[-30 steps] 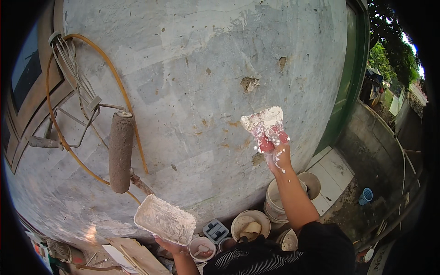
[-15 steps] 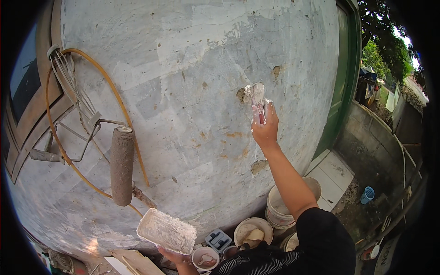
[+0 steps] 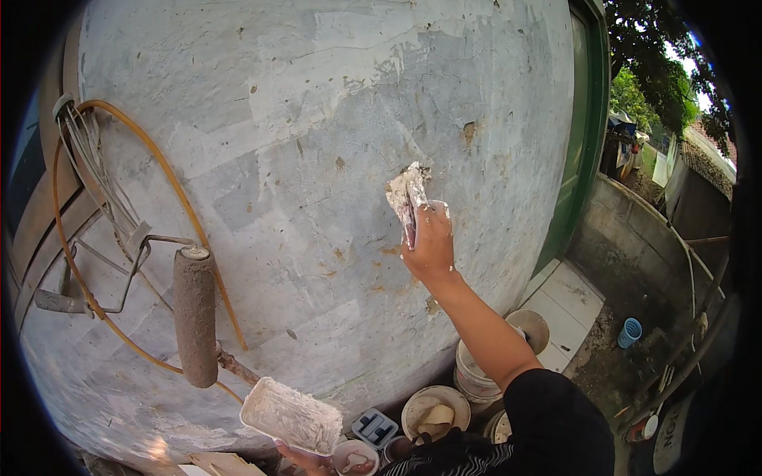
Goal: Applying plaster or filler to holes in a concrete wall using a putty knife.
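Observation:
My right hand (image 3: pixel 429 246) is closed on a putty knife (image 3: pixel 405 198) smeared with white filler, its blade at a patch of damage on the grey, blotchy wall (image 3: pixel 317 119). A smaller chipped hole (image 3: pixel 468 135) shows above and to the right, and another low mark is partly behind my forearm. My left hand (image 3: pixel 299 456), low in the picture, holds a rectangular tray (image 3: pixel 290 412) coated inside with white filler; most of its fingers are hidden under it.
A dirty paint roller (image 3: pixel 194 325), cables and an orange hose (image 3: pixel 171 170) hang at the left. Buckets (image 3: pixel 472 381), tubs and boards crowd the wall's foot. A green door (image 3: pixel 575 159), a tiled step (image 3: pixel 559 309) and a blue cup (image 3: pixel 629 333) are at the right.
My right hand has raised the knife to the damaged patch and turned it; half a second ago it was upright there, now tilted slightly lower. The whole view has shifted a little.

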{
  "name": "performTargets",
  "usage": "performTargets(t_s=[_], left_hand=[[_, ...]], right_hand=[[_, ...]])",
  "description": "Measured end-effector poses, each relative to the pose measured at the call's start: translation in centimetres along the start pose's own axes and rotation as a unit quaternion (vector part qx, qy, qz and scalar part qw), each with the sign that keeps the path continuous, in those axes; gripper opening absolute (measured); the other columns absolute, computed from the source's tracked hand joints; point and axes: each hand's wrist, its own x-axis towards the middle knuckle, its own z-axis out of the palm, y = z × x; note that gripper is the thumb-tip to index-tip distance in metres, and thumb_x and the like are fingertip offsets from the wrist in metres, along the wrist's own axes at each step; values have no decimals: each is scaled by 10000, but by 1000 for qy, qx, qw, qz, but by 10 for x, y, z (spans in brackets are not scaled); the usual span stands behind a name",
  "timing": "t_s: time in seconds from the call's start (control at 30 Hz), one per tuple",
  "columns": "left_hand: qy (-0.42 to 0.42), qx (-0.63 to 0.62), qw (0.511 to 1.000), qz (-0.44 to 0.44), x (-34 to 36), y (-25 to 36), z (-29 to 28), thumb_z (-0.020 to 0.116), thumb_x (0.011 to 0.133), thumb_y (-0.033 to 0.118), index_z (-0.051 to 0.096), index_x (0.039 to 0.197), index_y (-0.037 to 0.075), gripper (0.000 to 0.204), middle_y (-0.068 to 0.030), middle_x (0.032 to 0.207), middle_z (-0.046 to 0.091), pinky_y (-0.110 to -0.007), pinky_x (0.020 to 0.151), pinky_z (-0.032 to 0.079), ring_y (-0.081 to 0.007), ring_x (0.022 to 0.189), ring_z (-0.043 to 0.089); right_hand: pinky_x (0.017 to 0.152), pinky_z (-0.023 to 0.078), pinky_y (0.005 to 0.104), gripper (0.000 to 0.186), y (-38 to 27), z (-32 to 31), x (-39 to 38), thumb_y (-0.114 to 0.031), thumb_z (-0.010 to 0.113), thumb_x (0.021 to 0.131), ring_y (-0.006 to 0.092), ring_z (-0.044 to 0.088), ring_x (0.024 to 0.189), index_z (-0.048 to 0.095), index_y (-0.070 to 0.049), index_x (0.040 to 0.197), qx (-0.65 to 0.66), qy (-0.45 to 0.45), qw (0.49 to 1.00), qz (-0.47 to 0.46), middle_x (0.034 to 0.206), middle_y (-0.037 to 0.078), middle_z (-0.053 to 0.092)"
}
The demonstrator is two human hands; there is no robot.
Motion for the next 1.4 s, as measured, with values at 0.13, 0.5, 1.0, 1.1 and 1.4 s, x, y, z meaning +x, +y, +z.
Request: performTargets(t_s=[0.13,0.5,1.0,1.1,1.4], left_hand=[[39,37,998,-19,5,-6,7,334,839,599,238,1405,97,763,-147,1364,375,-509,987,364,-371,1202,416],[32,28,996,-76,12,-20,7,332,839,607,217,1410,104,770,-144,1369,363,-510,965,381,-365,1201,413],[128,52,989,-51,7,-7,21,340,825,611,204,1414,117,780,-130,1380,352,-505,953,392,-352,1196,420],[125,75,986,-85,10,-10,-41,451,766,630,203,1421,124,864,-130,1423,285,-536,1008,311,-372,1256,328],[6,-70,988,-139,22,-26,-115,525,734,631,218,1417,110,913,-158,1431,268,-560,1031,279,-380,1282,286]], right_hand=[[749,377,487,288,-13,4,0,-52,605,674,386,501,879,530,41,936,-54,-25,998,14,838,191,563],[841,378,498,368,-17,0,-36,-150,617,742,383,523,1017,530,3,1065,-78,-173,982,17,939,178,603],[796,450,440,440,-13,-71,19,-83,590,721,379,522,924,474,16,1134,-136,-89,984,71,1015,195,555],[803,455,437,455,-13,-55,34,-91,598,721,360,534,941,473,14,1145,-156,-115,979,66,1014,180,568],[714,495,406,225,-35,-8,33,-87,608,715,338,602,811,516,33,882,-180,-158,968,69,797,194,604]])
